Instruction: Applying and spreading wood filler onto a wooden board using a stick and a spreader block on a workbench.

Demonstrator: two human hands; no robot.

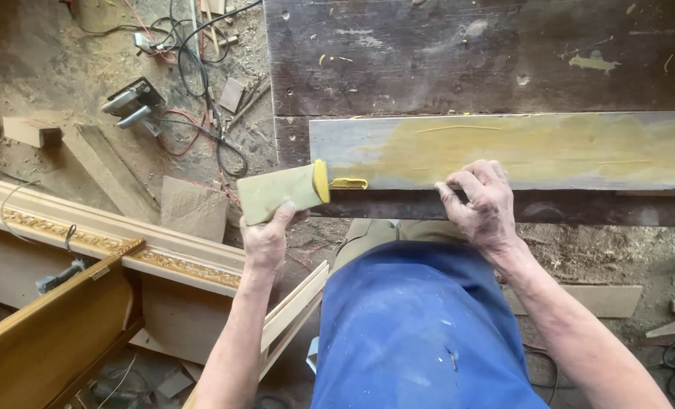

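My left hand (265,238) grips a flat greenish spreader card (280,193) with a blob of yellow glue on its right edge, held at the left end of a long wooden plank (504,151). The plank lies on a dark workbench (466,60) and is smeared with yellow glue over its middle and right part. A yellow streak (349,183) clings to the plank's near edge beside the card. My right hand (483,204) presses on the plank's near edge, fingers curled over it.
A power tool (131,102) and tangled cables (201,83) lie on the sawdust-covered floor at upper left. Gilded ornate moulding (87,235) and a varnished wooden piece (49,333) stand at lower left. Wood offcuts (602,299) lie at right.
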